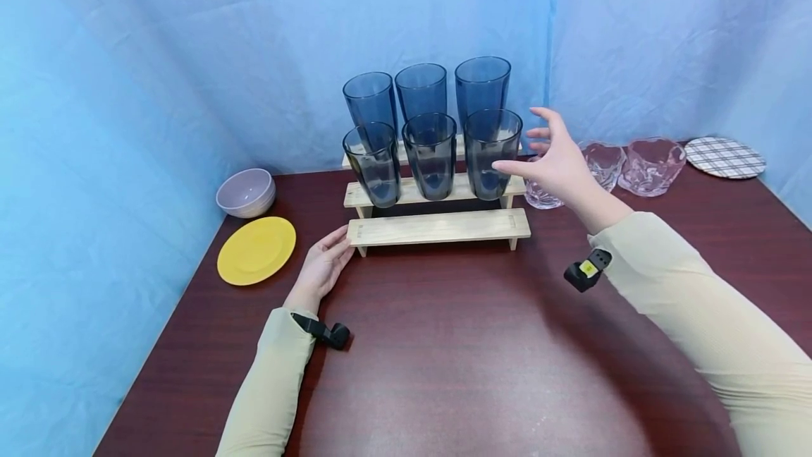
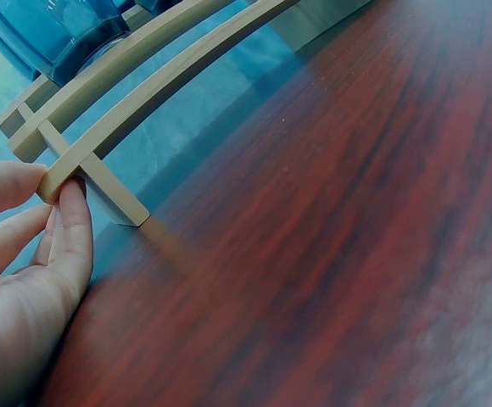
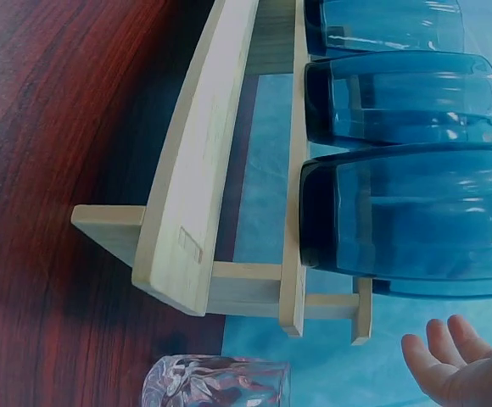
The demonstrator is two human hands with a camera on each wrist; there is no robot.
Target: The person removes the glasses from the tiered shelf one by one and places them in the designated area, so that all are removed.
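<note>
A three-step wooden rack (image 1: 438,228) stands on the table, with blue-tinted drinking glasses in two rows on its upper steps. My left hand (image 1: 325,266) pinches the left end of the lowest step; the left wrist view shows the thumb (image 2: 8,185) above and fingers underneath. Beside the front-right glass (image 1: 493,154), my right hand (image 1: 561,164) is held with thumb and fingers spread apart and nothing between them. Its thumb overlaps that glass in the head view. In the right wrist view, its fingertips (image 3: 445,339) appear just off the glasses' right side.
Clear, faceted glasses stand right of the rack, including a pinkish one (image 1: 652,166), partly behind my right forearm. A checkered round mat (image 1: 725,157) lies at the far right. On the left are a lilac bowl (image 1: 246,193) and a yellow plate (image 1: 256,251). Blue cloth (image 1: 285,34) hangs behind.
</note>
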